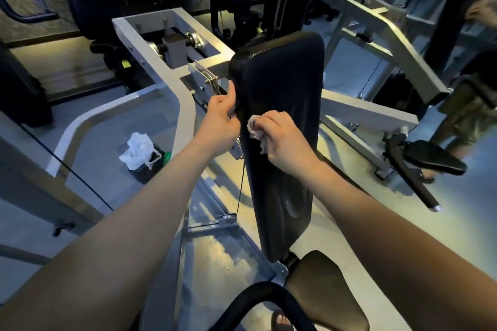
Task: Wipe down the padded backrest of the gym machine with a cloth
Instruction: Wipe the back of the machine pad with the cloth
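The black padded backrest (282, 88) stands tall and upright in the middle of the view. My right hand (282, 140) presses a small pale cloth (255, 129) against the pad's left half, about midway up. My left hand (223, 118) grips the backrest's left edge, thumb up along the side. Below the pad sits the black seat (322, 290).
Grey steel frame beams (166, 62) surround the backrest on both sides. A white plastic bag (137, 150) lies on the floor at the left. A black handle with a pad (430, 161) juts out at the right. A person stands at the far right edge (468, 105).
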